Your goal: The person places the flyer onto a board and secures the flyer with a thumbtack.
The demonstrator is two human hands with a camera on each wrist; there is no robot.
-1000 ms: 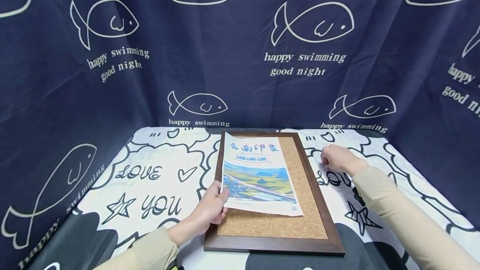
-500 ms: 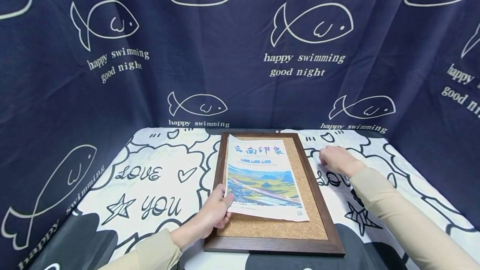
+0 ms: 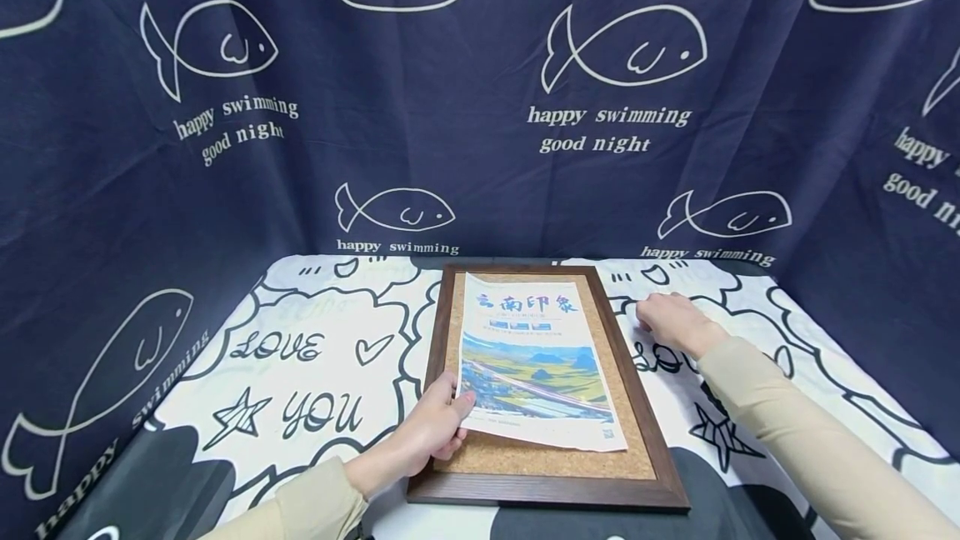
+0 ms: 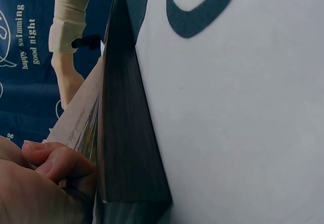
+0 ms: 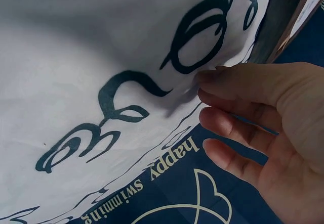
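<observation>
My left hand point(image 3: 427, 432) pinches the lower left edge of a printed poster point(image 3: 536, 357), thumb on top. The sheet bears a landscape picture and large blue-purple characters. It lies over a cork board point(image 3: 487, 461) in a dark wooden frame point(image 3: 547, 490), and its lower edge stands slightly off the cork. In the left wrist view, my curled fingers point(image 4: 66, 163) are close beside the frame's side. My right hand point(image 3: 678, 323) hovers to the right of the frame. Its thumb and forefinger meet at the tips in the right wrist view; whether they pinch something small is unclear.
A white cloth point(image 3: 322, 373) with black lettering and doodles covers the table. Behind it and at both sides hangs a dark blue curtain point(image 3: 480, 148) with fish drawings.
My left hand has shifted the poster right and slightly nearer me across the board. My right hand has drifted slightly left; the frame has stayed put.
</observation>
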